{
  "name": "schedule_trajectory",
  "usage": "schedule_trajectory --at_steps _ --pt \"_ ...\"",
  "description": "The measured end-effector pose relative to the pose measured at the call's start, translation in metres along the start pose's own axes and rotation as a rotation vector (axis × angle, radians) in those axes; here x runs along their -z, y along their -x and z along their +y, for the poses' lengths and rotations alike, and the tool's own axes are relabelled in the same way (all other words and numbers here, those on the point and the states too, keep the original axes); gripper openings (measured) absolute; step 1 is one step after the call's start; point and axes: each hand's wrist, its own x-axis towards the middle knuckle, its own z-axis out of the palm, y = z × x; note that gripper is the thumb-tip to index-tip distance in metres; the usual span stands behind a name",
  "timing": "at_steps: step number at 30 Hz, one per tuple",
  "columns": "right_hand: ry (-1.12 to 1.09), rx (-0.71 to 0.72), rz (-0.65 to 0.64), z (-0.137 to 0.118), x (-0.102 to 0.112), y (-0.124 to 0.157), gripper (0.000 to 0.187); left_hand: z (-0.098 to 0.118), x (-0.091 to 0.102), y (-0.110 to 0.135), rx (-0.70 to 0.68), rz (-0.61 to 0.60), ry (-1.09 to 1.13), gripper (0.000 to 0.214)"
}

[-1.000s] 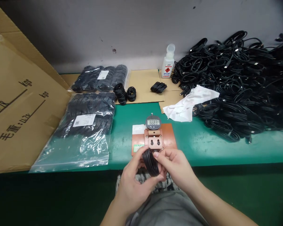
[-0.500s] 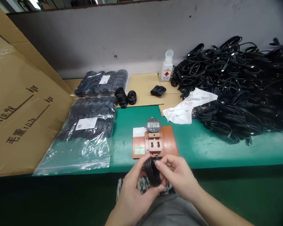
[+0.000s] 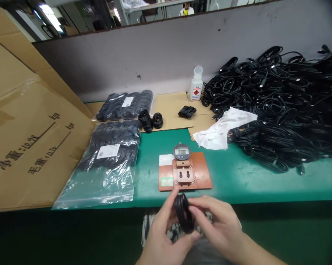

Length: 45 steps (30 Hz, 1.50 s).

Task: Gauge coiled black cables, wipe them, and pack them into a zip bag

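Note:
A coiled black cable [image 3: 184, 214] is held between my two hands in front of the table edge. My left hand [image 3: 166, 228] wraps its thumb and fingers round the coil from the left. From the right, my right hand [image 3: 218, 217] pinches the side of the coil; what exactly lies between its fingertips is hidden. Just beyond the hands, a gauge fixture [image 3: 183, 176] on an orange-brown base lies on the green table. Its round digital gauge [image 3: 182, 151] reads 0.000.
Bags of coiled cables [image 3: 115, 147] lie on the left beside a large cardboard box [image 3: 44, 147]. Small coils [image 3: 149, 120] and a black bundle [image 3: 187, 111] rest on cardboard. A white bottle [image 3: 196, 86], a white cloth [image 3: 223, 129] and a large cable heap [image 3: 276, 103] are at right.
The cable's end has come away from the fixture, and both hands have drawn back slightly with the coil. The gauge display went from 6.659 to 0.000. My view has tilted up.

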Motion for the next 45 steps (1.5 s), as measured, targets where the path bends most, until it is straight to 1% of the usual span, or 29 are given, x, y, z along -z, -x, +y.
schedule_trajectory --at_steps 3,5,7,9,11,12,14,15,17,18,21,24,26,28,30,33,36,39,43,45 --pt "-0.056 -0.115 0.096 0.011 0.008 0.000 0.010 0.016 0.014 -0.012 -0.078 0.001 -0.077 0.086" --pt "-0.033 -0.125 0.142 0.021 0.018 -0.004 0.010 0.036 0.028 -0.034 -0.154 0.035 -0.234 0.084" --pt "0.040 -0.115 0.204 0.031 0.029 -0.009 0.010 0.061 0.043 -0.069 -0.265 0.072 -0.493 0.081" --pt "0.111 -0.116 0.246 0.040 0.038 -0.014 0.009 0.089 0.055 -0.115 -0.337 0.132 -0.800 0.078" --pt "0.146 -0.112 0.233 0.046 0.043 -0.018 0.011 0.115 0.062 -0.164 -0.352 0.185 -1.106 0.079" --pt "0.154 -0.099 0.217 0.047 0.043 -0.020 0.012 0.127 0.064 -0.188 -0.319 0.212 -1.280 0.079" --pt "0.164 -0.063 0.193 0.047 0.043 -0.021 0.013 0.143 0.064 -0.231 -0.285 0.214 -1.394 0.078" --pt "0.169 -0.046 0.189 0.047 0.043 -0.022 0.014 0.149 0.063 -0.248 -0.263 0.197 -1.444 0.076" --pt "0.173 -0.034 0.187 0.046 0.042 -0.023 0.014 0.153 0.062 -0.275 -0.221 0.156 -1.528 0.071" --pt "0.169 -0.034 0.187 0.045 0.043 -0.023 0.015 0.153 0.061 -0.284 -0.205 0.135 -1.563 0.067" --pt "0.139 -0.049 0.182 0.046 0.045 -0.023 0.015 0.150 0.059 -0.296 -0.184 0.095 -1.630 0.061" --pt "0.093 -0.073 0.168 0.048 0.046 -0.022 0.016 0.148 0.053 -0.294 -0.224 0.100 -1.636 0.069" --pt "0.068 -0.093 0.171 0.049 0.046 -0.022 0.018 0.146 0.043 -0.293 -0.293 0.088 -1.602 0.065" --pt "0.051 -0.108 0.173 0.049 0.045 -0.023 0.019 0.144 0.029 -0.298 -0.369 0.052 -1.540 0.051" --pt "0.042 -0.112 0.171 0.049 0.044 -0.024 0.020 0.140 0.016 -0.308 -0.420 0.019 -1.470 0.040" --pt "0.028 -0.119 0.184 0.048 0.045 -0.026 0.021 0.136 0.004 -0.329 -0.430 0.009 -1.384 0.035" --pt "0.027 -0.121 0.202 0.044 0.046 -0.028 0.022 0.139 0.003 -0.344 -0.400 0.044 -1.302 0.035" --pt "0.048 -0.093 0.194 0.039 0.047 -0.032 0.023 0.145 0.000 -0.351 -0.335 0.041 -1.209 0.035" --pt "0.045 -0.106 0.173 0.038 0.047 -0.034 0.025 0.142 -0.016 -0.354 -0.164 -0.030 -1.087 0.032" --pt "0.037 -0.126 0.179 0.039 0.048 -0.033 0.026 0.139 -0.023 -0.356 -0.089 -0.044 -1.009 0.032"
